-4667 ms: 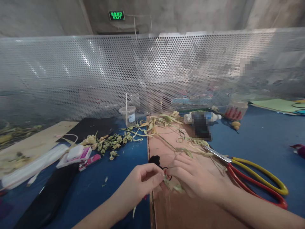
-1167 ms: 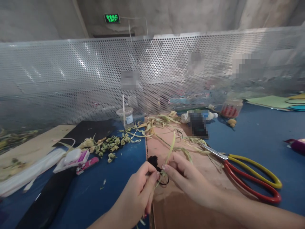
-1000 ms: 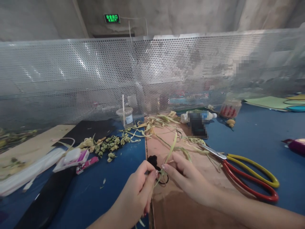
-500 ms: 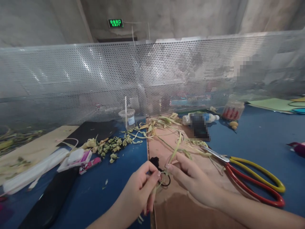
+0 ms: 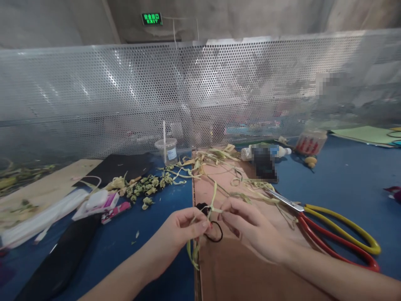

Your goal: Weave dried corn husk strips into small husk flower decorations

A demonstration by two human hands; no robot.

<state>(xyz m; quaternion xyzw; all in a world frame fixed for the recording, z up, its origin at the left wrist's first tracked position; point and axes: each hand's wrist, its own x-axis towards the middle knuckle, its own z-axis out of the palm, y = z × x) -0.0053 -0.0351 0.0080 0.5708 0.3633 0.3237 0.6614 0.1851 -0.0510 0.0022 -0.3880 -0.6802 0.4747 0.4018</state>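
Observation:
Between my hands is a pale green leaf strip point(image 5: 214, 195), bent into a small crossing with loose ends sticking up and hanging down. My left hand point(image 5: 187, 223) pinches it at the left of the crossing. The fingertips of my right hand point(image 5: 247, 221) are closed on an end at the right. A black hair tie point(image 5: 216, 239) lies just below the fingertips on the brown board point(image 5: 232, 276); a dark bunched item point(image 5: 203, 208) sits behind my left fingers. To the right of my right hand lie scissors point(image 5: 335, 225) with red and yellow handles.
Loose leaf strips point(image 5: 216, 156) spread across the back of the board. Farther back stand a plastic cup point(image 5: 166, 151) with a straw and a lying bottle point(image 5: 282, 151). Dried buds point(image 5: 147, 188), a tissue pack point(image 5: 97, 202) and a black case point(image 5: 62, 255) lie left. A perforated metal screen point(image 5: 140, 96) rises behind.
My right hand has shifted slightly right, drawing a strip end sideways. The strip that stood up from my right fingers now rises from the crossing. The view has tilted slightly.

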